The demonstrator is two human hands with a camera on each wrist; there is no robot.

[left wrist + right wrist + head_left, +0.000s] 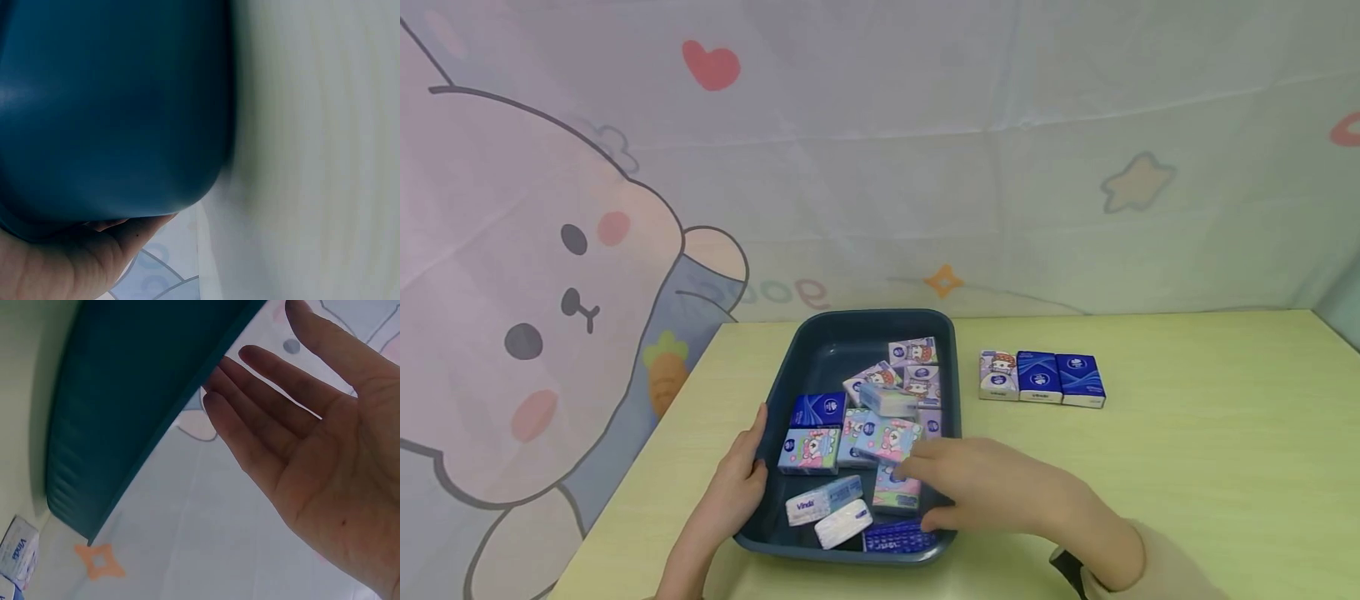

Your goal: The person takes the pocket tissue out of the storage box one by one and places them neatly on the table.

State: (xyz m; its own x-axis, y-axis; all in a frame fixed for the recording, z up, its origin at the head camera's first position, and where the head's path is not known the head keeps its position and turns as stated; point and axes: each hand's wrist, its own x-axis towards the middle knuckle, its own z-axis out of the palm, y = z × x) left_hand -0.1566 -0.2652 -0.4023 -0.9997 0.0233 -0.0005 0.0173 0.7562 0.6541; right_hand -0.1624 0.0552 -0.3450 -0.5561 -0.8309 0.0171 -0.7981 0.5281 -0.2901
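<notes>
A dark blue plastic basin (842, 325) holds several small tissue packs. My left hand (733, 483) rests against its left side, fingers along the outer wall; the left wrist view shows that hand (75, 262) under the rim. Over the front right of the basin reaches my right hand (970, 483), fingers spread and holding nothing. Its fingertips overlap a pink-green cartoon tissue pack (897, 492) in the head view. Just behind lies another cartoon pack (889, 437). In the right wrist view the right hand (319, 456) has its fingers extended beside the basin's rim (169, 428).
Right of the basin, a purple cartoon tissue pack (998, 375) and two dark blue packs, one in the middle (1039, 377) and one at the end (1081, 380), stand in a row on the yellow table (1187, 433). A printed cloth (880, 192) hangs behind the table.
</notes>
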